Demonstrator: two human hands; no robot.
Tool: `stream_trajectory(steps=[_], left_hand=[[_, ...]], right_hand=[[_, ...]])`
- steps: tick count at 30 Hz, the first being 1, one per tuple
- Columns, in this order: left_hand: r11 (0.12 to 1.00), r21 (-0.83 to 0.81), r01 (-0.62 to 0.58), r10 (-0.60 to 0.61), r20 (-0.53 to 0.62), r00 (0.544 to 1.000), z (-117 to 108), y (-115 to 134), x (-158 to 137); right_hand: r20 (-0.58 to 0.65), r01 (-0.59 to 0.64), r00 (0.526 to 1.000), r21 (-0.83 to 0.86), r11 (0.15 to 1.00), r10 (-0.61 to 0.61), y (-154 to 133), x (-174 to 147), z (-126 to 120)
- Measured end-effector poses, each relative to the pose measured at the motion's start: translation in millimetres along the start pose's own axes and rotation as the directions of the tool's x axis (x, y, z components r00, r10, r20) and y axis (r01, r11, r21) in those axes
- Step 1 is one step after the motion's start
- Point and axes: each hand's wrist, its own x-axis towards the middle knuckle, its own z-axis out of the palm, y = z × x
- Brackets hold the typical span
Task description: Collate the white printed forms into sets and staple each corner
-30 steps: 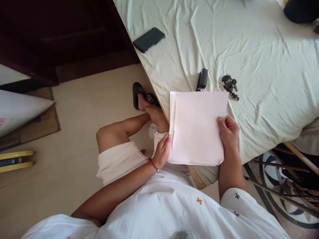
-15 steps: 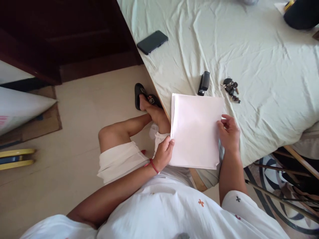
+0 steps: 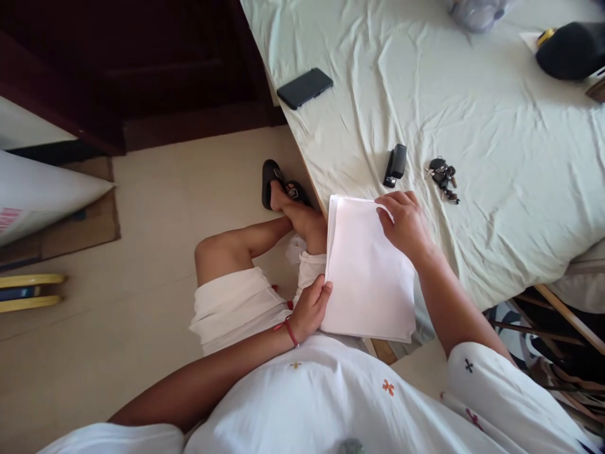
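A stack of white paper (image 3: 366,271) lies partly over the near edge of the cloth-covered table, above my lap. My left hand (image 3: 312,306) grips its left edge, thumb on top and the other fingers underneath. Over the upper right part of the stack is my right hand (image 3: 406,224), its fingers apart and curved, fingertips near the top edge of the sheets. Whether those fingertips press on the paper I cannot tell. Just beyond the paper stands a black stapler (image 3: 395,166). A bunch of keys (image 3: 443,178) lies to the right of the stapler.
A black phone-like slab (image 3: 305,87) lies by the table's left edge. At the far right are a dark rounded object (image 3: 570,52) and a clear plastic bundle (image 3: 478,14). A pale wrinkled cloth (image 3: 510,157) covers the table. Metal rack bars (image 3: 534,333) stand at lower right.
My right hand has moved from the right edge of the paper stack up and left, over its top part. My left hand keeps its hold. The view has shifted slightly.
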Motion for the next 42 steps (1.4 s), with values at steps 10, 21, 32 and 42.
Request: stream_trajectory(steps=[10, 21, 32, 42], left_hand=[[1.0, -0.003, 0.001, -0.001, 0.041, 0.999, 0, -5, 1], [1.0, 0.001, -0.008, 0.008, 0.027, 1.0, 2, -8, 4], [1.0, 0.012, 0.028, -0.028, 0.049, 0.998, 1, -5, 4], [0.998, 0.019, 0.052, -0.053, 0.076, 0.996, 0, -4, 4]], right_hand=[[0.152, 0.001, 0.988, -0.095, 0.996, 0.013, -10, 27, 28], [0.174, 0.041, 0.985, -0.179, 0.983, -0.009, -14, 24, 33], [0.184, -0.048, 0.982, -0.01, 0.999, 0.049, 2, 35, 36], [0.211, 0.045, 0.977, -0.107, 0.993, -0.021, -3, 48, 34]])
